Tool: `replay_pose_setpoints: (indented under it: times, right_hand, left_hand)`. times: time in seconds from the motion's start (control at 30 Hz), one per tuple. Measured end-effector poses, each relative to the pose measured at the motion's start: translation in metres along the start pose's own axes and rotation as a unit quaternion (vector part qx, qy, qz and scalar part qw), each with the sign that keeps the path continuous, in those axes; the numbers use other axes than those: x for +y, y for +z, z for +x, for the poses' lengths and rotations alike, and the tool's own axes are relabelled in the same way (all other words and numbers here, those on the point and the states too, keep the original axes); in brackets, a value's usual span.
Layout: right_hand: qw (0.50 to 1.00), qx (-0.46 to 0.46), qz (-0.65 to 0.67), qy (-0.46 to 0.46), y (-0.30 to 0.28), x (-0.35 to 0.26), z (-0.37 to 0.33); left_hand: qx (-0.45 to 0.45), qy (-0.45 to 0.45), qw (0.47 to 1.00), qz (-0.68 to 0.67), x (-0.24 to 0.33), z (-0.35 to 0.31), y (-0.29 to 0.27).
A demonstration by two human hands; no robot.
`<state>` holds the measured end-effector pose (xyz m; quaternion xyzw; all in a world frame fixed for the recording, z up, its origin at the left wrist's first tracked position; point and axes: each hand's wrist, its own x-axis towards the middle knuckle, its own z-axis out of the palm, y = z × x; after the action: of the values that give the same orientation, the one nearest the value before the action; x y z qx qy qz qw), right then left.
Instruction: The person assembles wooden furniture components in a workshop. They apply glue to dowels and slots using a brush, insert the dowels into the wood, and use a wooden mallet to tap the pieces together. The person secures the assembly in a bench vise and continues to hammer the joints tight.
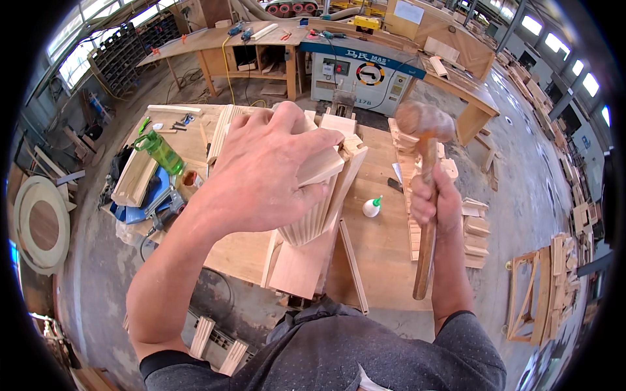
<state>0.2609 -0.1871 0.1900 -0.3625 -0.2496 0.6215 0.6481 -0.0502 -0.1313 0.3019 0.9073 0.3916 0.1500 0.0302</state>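
Note:
My left hand (264, 166) grips the upper end of a pale wooden piece with fluted sides (306, 225), thumb and index finger on either side of its top block (321, 168). The other fingertips are hidden behind the hand. Under that piece lies a smooth wooden board (302, 268) on the workbench. To the right, my right hand (442, 202) is closed around the handle of a wooden mallet (425, 257). The mallet stands roughly upright above the bench, its slightly blurred head apart from the fluted piece.
A white glue bottle with a green cap (372, 207) stands on the workbench (388, 274). Left are a green water bottle (160, 151) and a power drill (166, 212). Shaped wooden strips (407, 195) line the right side. A blue-and-white machine (362, 75) stands beyond.

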Motion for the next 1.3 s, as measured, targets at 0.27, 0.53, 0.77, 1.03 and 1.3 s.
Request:
replay_pose_setpoints:
  times: [0.27,0.53,0.77,1.03,1.3]
  right_hand:
    - [0.982,-0.135,-0.116,0.056,0.009,0.024,-0.015]
    - [0.991,-0.075,-0.113,0.013,-0.009,0.018,-0.015]
    - [0.99,-0.009,-0.141,-0.016,-0.031,0.022,-0.023]
    - [0.953,-0.024,-0.3,0.039,-0.023,0.06,-0.043]
    - [0.805,-0.11,-0.58,-0.063,0.002,0.08,-0.071]
  left_hand:
    - [0.022,0.015,1.0,-0.013,-0.001,0.0,0.0]
    - [0.13,-0.046,0.982,-0.127,-0.032,-0.012,0.021]
    - [0.39,-0.077,0.911,-0.109,-0.01,-0.079,0.189]
    - [0.317,-0.178,0.916,-0.166,0.014,-0.108,0.325]
    - [0.321,-0.135,0.919,-0.186,0.003,-0.122,0.322]
